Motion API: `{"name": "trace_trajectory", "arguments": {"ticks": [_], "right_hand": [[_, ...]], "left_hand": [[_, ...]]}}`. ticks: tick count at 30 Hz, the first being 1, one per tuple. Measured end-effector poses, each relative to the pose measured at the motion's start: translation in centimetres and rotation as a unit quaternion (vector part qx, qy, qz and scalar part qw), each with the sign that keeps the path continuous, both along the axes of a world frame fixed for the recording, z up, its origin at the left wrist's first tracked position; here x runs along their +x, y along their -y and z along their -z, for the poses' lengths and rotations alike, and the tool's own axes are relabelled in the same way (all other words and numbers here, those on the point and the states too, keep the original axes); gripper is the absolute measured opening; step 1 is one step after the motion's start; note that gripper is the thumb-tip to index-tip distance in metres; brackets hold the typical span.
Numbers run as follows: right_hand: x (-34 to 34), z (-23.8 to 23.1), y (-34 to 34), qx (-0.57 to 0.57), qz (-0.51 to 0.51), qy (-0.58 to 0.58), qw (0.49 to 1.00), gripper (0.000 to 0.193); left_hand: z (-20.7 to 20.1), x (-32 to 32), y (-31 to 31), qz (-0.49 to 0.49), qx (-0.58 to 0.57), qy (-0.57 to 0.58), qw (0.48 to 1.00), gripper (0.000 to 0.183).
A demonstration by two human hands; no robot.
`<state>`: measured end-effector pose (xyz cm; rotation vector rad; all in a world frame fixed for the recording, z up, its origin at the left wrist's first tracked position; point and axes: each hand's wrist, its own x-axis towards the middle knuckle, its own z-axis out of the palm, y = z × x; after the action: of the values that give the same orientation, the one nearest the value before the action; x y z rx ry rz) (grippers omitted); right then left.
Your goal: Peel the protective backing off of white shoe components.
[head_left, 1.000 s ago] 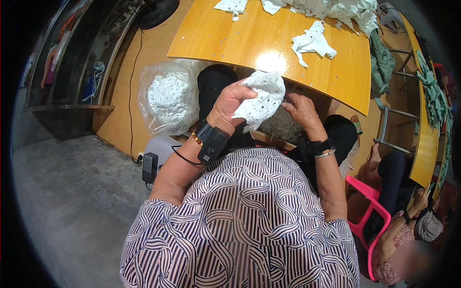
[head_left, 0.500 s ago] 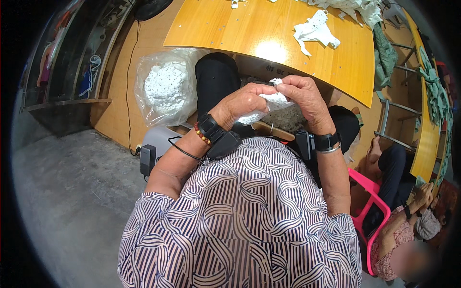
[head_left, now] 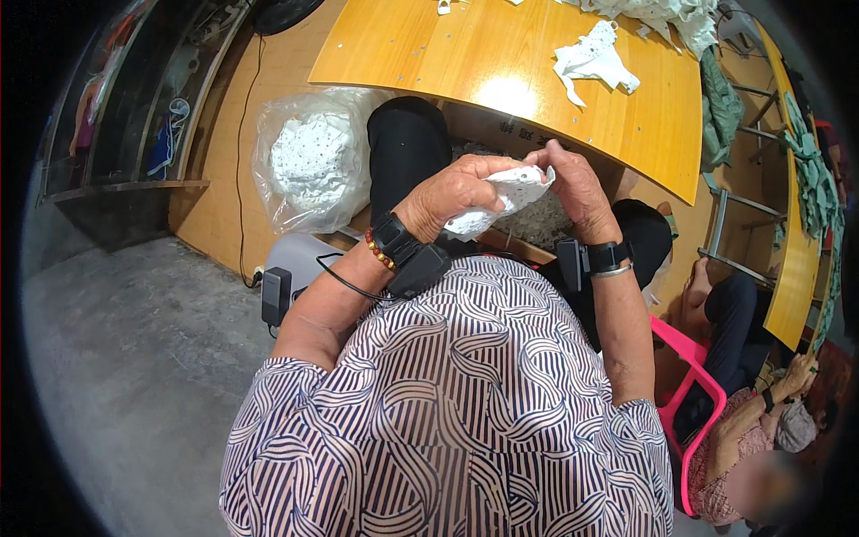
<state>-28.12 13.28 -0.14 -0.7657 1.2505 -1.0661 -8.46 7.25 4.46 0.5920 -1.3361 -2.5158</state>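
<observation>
My left hand [head_left: 456, 192] is closed on a small white cloth piece [head_left: 514, 191] dotted with holes, which hangs over my lap. At the cloth's upper right edge is my right hand [head_left: 580, 190], its fingers bent and drawn together. Whatever lies between those fingertips, if anything, is too small to make out. Beneath the cloth, a mass of small pale scraps [head_left: 534, 224] shows between my knees, partly hidden by the hands and cloth. Left of my knee stands a clear plastic bag [head_left: 265, 170] filled with white perforated pieces [head_left: 313, 159].
Across from me is a yellow wooden table [head_left: 429, 58]. A white cloth scrap [head_left: 598, 64] lies on it, with more white cloth [head_left: 667, 20] heaped at its far right. A person [head_left: 729, 430] sits beside a pink chair [head_left: 707, 394] on the right, near green cloth strips [head_left: 810, 179].
My right fingers have shifted off their pinch at the cloth's top and now sit at its right edge. The cloth is spread flatter, tilted up to the right. My left hand keeps its grip.
</observation>
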Motion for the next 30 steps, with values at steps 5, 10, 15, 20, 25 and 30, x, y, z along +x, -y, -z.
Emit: {"name": "trace_trajectory", "arguments": {"ticks": [5,10,15,20,25,30], "right_hand": [[1.2,-3.4,-0.1,-0.050,-0.001,0.074,0.996,0.031],[-0.2,-3.7,0.1,-0.098,-0.077,-0.007,0.992,0.016],[0.1,-3.0,0.5,-0.089,-0.102,-0.152,0.979,0.012],[-0.7,1.7,0.5,-0.050,-0.150,-0.407,0.900,0.024],[-1.2,2.5,0.0,-0.088,-0.109,-0.436,0.889,0.048],[0.1,-0.2,-0.9,0.021,-0.073,0.036,0.996,0.046]], "left_hand": [[1.1,0.0,-0.2,-0.010,0.027,0.000,1.000,0.049],[1.6,0.5,-0.1,-0.006,-0.016,0.028,0.999,0.045],[1.6,0.6,-0.2,-0.034,-0.002,0.012,0.999,0.037],[0.7,0.1,-0.3,-0.012,-0.102,-0.072,0.992,0.034],[3.3,-0.4,0.9,-0.187,0.240,-0.151,0.941,0.037],[3.8,-0.8,0.5,-0.193,0.271,-0.166,0.928,0.037]]}}
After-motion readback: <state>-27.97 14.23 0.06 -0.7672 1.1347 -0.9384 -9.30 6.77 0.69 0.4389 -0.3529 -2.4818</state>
